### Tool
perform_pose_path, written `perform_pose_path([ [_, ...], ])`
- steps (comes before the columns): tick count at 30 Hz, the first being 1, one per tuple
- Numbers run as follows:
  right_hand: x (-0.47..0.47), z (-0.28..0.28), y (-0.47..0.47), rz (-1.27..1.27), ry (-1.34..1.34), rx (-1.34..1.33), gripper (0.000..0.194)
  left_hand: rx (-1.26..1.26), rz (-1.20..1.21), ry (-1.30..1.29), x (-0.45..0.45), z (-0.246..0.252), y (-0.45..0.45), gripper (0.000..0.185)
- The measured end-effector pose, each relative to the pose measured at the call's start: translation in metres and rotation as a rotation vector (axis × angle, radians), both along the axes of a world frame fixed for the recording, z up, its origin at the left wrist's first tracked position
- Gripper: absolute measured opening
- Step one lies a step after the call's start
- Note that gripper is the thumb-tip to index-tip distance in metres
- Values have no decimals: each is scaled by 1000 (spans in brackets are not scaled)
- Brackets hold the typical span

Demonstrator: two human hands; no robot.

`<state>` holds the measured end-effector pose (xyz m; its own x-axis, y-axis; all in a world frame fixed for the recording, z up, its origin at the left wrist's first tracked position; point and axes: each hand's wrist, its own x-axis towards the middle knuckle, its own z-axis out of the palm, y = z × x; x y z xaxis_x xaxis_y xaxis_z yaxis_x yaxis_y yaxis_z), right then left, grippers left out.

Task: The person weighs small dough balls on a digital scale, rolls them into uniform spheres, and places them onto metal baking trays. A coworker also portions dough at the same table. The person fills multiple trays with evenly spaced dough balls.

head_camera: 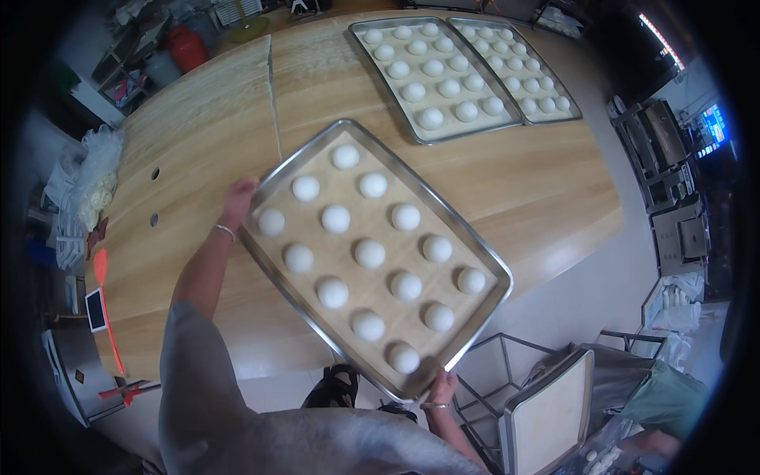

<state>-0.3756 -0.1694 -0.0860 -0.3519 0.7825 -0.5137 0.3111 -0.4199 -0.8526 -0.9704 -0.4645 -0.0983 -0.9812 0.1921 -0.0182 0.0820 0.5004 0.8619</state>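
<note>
A metal baking tray lined with brown paper is held at a slant before me, bearing several round white dough balls set in rows. My left hand grips its left rim near the upper left corner. My right hand grips the rim near the lower right corner, its fingers partly hidden by the tray. Beyond, on the wooden table, two similar trays lie side by side: one tray of larger-looking dough balls and another tray at its right.
A stack of lined trays stands on a metal frame at the lower right, beside a co-worker's green clothing and hand. At the table's left edge lie a red fly swatter, a tablet-like device and plastic bags.
</note>
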Motion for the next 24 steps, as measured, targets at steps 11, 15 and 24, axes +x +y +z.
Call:
perform_pose_path([
  [11,-355,-27,-72,419,59,-346,27,-49,98,-319,106,11,26,66],
  [15,-387,-17,-89,586,217,-122,11,-336,90,41,64,-64,35,70],
  [24,-124,1,-80,500,103,-90,9,-734,111,95,-66,-56,-21,68],
])
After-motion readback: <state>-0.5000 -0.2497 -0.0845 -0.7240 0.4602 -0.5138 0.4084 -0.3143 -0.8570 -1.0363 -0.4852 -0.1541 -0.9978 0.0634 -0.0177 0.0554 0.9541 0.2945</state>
